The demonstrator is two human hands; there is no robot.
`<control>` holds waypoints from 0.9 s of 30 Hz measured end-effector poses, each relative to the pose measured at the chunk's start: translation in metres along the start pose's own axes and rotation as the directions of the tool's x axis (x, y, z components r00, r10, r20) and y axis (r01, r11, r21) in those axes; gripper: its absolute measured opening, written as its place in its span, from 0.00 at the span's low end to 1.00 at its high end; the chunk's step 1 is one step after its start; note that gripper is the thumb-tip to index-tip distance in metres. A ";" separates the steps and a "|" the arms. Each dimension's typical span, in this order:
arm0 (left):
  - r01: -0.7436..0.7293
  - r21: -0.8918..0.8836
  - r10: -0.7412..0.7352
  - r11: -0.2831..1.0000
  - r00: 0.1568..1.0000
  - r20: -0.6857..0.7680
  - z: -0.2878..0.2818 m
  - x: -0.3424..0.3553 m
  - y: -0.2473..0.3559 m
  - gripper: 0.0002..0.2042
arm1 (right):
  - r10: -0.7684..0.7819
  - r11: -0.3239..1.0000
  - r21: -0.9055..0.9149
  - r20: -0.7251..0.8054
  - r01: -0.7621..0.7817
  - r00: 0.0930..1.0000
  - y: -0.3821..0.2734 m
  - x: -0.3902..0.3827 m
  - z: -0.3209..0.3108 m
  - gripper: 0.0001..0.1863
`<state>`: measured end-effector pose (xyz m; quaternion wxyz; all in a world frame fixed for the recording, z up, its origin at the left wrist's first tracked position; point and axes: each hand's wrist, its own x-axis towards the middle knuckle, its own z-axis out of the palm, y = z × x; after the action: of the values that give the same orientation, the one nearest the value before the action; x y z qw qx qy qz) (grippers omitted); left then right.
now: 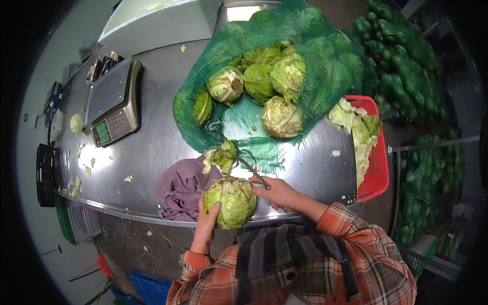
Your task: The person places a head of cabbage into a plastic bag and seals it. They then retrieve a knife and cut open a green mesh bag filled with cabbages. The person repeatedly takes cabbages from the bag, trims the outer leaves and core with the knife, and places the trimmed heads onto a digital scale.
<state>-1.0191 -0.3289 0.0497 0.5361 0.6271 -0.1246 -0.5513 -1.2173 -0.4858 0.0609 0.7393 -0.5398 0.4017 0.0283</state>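
My left hand (206, 218) grips a green cabbage (236, 202) from its left side, thumb across the front, at the table's near edge. Closed round a slim curved knife (251, 168), my right hand (277, 193) is just right of the cabbage; the dark blade points up and left, and the grip is mostly hidden. Loose cabbage leaves (222, 156) lie past the blade tip. A crumpled purple cloth (185, 188) is left of the cabbage. Beyond it, a green mesh sack (244, 122) lies with its mouth toward me, several cabbages (282, 118) inside.
A digital scale (116, 124) stands on the steel table (157, 76) at the left, leaf scraps nearby. A white foam box (157, 28) is at the back. At the right, a red basket (378, 168) holds trimmed leaves (362, 137); full green sacks (401, 71) are piled beyond.
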 end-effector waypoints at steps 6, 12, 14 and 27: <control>-0.221 0.141 0.182 0.965 0.952 0.246 0.040 -0.012 0.001 0.47 | -0.080 0.970 0.216 -0.140 0.109 0.987 0.052 -0.053 -0.003 0.26; -0.574 0.397 0.313 0.716 0.772 0.553 0.124 0.017 -0.010 0.52 | -0.069 0.954 0.242 -0.391 0.175 0.918 0.076 -0.128 -0.053 0.24; -0.407 0.264 0.220 0.874 0.817 0.532 0.147 0.029 -0.031 0.50 | -0.040 0.961 0.217 -0.512 0.174 0.858 0.102 -0.130 -0.070 0.24; -0.483 0.514 0.250 0.709 0.854 0.456 0.240 0.051 -0.032 0.43 | -0.631 0.721 -0.675 -0.545 0.157 0.552 0.123 -0.156 -0.112 0.09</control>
<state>-1.2126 -0.4830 0.0396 0.3723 0.6179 -0.5143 -0.4637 -1.4444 -0.4651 0.0524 0.3014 -0.7696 0.5010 -0.2566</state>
